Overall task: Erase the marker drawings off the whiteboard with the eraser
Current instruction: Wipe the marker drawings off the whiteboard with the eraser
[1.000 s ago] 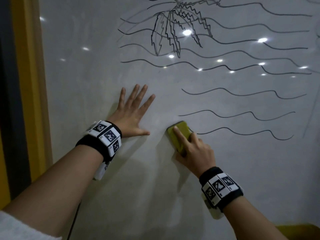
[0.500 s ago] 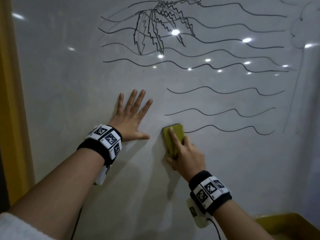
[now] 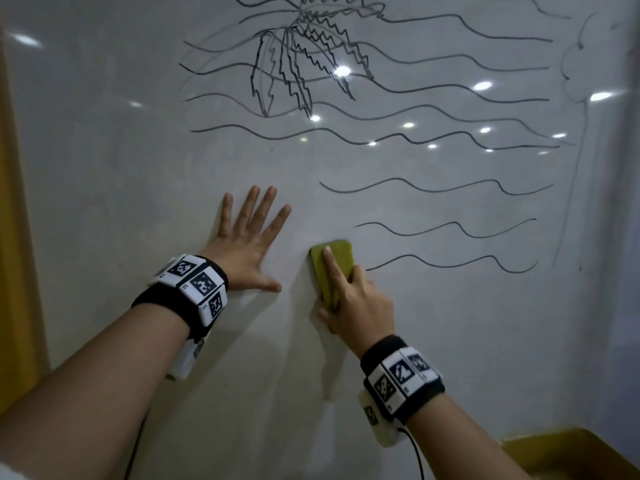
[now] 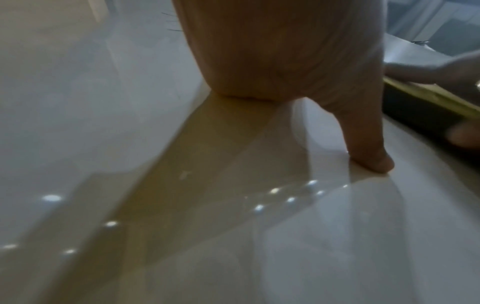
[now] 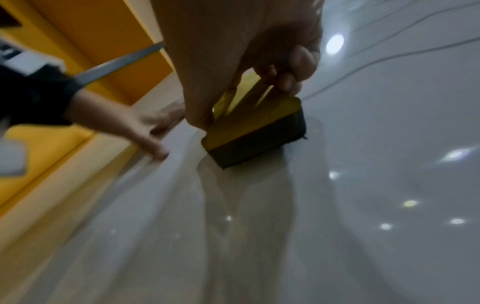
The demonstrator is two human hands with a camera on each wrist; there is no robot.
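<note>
While the left hand (image 3: 247,251) lies flat on the whiteboard (image 3: 104,168) with its fingers straight and spread wide, the right hand (image 3: 356,303) grips the eraser (image 3: 337,263), forefinger laid along its yellow back, thumb and other fingers curled round its sides. It is pressed against the board just right of the left thumb, at the left end of the lowest wavy line (image 3: 450,263). More wavy lines and a spiky scribble (image 3: 298,64) remain above.

The whiteboard (image 3: 450,341) (upright, glossy) bears the eraser (image 3: 337,268) and left hand (image 3: 247,247) pressed flat.
</note>
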